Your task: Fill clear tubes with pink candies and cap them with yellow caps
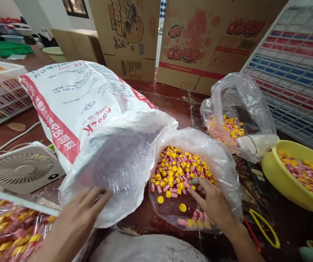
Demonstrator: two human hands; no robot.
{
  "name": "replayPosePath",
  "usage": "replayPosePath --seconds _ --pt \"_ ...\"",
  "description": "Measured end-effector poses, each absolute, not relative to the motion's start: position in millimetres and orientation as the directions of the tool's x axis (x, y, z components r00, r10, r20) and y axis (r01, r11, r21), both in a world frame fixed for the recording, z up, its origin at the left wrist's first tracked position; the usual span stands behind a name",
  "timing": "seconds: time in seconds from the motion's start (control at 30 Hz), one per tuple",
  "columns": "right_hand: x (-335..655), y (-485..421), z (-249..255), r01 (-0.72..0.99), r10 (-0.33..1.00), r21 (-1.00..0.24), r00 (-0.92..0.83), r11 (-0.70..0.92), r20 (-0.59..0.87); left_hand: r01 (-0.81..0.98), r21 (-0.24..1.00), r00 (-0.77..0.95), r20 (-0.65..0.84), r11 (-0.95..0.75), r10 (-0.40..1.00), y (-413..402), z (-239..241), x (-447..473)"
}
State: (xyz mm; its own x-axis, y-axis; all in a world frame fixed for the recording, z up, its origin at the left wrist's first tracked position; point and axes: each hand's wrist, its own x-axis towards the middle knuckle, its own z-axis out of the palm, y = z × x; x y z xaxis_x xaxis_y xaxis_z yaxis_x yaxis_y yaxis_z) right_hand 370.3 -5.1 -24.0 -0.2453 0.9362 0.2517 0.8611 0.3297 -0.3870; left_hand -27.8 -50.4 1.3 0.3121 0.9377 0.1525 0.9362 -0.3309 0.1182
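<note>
My left hand point(81, 213), slightly blurred, is at the mouth of a white printed sack point(91, 94). Its fingers reach forward and apart, with nothing visible in them. Inside the sack lie many clear plastic tubes point(121, 178). My right hand point(212, 198) is over an opened clear plastic bag point(223, 163) holding a heap of small pink printed pieces with yellow caps point(177, 169). Thumb and forefinger pinch at the heap's near edge, seemingly round one yellow-capped pink piece point(187, 185). Something grey covers the forefinger's tip. A few loose caps point(183, 207) lie nearer me.
A white fan point(22, 167) stands left, above a container of filled tubes point(14, 233). On the right are a yellow basin point(279, 171), another clear bag point(249, 105) and yellow-handled scissors point(268, 229). Cardboard boxes point(189, 47) and a wire rack point(295, 72) stand behind.
</note>
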Motion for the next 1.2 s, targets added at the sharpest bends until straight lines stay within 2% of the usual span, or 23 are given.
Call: replayPosePath --seconds 0.1,0.17,0.27,0.37,0.43,0.5,0.6,0.67,0.73,0.8,0.9,1.0,1.1,1.13,1.2 --pt "354.8 -7.0 -8.9 0.781 0.929 -0.511 -0.252 0.360 0.270 0.919 -0.099 0.378 -0.057 -0.381 0.924 -34.1 1.9 -11.5" --pt "346.0 -11.2 -5.7 0.709 0.946 -0.627 -0.213 0.322 0.244 0.919 -0.124 0.362 -0.107 -0.373 0.926 -18.9 -0.1 -9.0" --pt "331.0 -19.8 -6.3 0.551 0.974 -0.804 -0.137 0.225 0.178 0.931 -0.004 0.364 -0.018 -0.365 0.931 -8.3 -3.2 -10.5" --pt "309.7 -26.4 -0.3 0.392 0.968 -0.886 -0.128 0.249 0.216 0.858 0.298 0.390 0.151 -0.418 0.908 -18.6 0.7 0.5" --pt "294.4 -27.2 9.8 0.343 0.941 -0.877 -0.162 0.336 0.298 0.747 0.517 0.379 0.183 -0.417 0.907 -31.1 8.6 17.5" --pt "281.9 -25.1 22.0 0.321 0.893 -0.837 -0.242 0.443 0.380 0.625 0.696 0.375 0.131 -0.354 0.918 -42.4 19.1 37.2" --pt "272.4 -20.9 36.6 0.259 0.809 -0.791 -0.391 0.554 0.439 0.463 0.869 0.346 0.004 -0.174 0.938 -53.1 31.9 60.4" --pt "272.2 -20.3 40.4 0.211 0.748 -0.774 -0.494 0.597 0.443 0.315 0.949 0.293 -0.112 0.015 0.950 -57.2 34.2 69.4" --pt "274.3 -22.2 38.3 0.214 0.683 -0.724 -0.577 0.656 0.448 0.084 0.971 0.261 -0.240 0.225 0.935 -60.3 30.7 75.5" --pt "275.9 -25.9 30.2 0.276 0.640 -0.632 -0.610 0.724 0.467 -0.132 0.918 0.270 -0.330 0.374 0.905 -62.7 23.3 81.4" --pt "273.3 -32.3 12.3 0.377 0.635 -0.520 -0.570 0.766 0.522 -0.292 0.836 0.307 -0.378 0.464 0.874 -64.9 11.6 94.2" --pt "266.6 -36.7 1.2 0.405 0.649 -0.509 -0.527 0.759 0.549 -0.379 0.780 0.319 -0.395 0.498 0.861 -65.0 5.4 109.6" --pt "268.1 -35.3 3.7 0.401 0.652 -0.531 -0.603 0.746 0.460 -0.311 0.830 0.290 -0.381 0.464 0.878 -63.4 3.9 110.1" --pt "273.1 -32.6 5.8 0.404 0.650 -0.539 -0.638 0.739 0.413 -0.203 0.884 0.265 -0.364 0.420 0.893 -62.6 3.4 103.0" --pt "291.3 -24.0 7.7 0.463 0.695 -0.555 -0.636 0.691 0.336 0.164 0.947 0.170 -0.302 0.276 0.938 -59.9 0.1 76.1"
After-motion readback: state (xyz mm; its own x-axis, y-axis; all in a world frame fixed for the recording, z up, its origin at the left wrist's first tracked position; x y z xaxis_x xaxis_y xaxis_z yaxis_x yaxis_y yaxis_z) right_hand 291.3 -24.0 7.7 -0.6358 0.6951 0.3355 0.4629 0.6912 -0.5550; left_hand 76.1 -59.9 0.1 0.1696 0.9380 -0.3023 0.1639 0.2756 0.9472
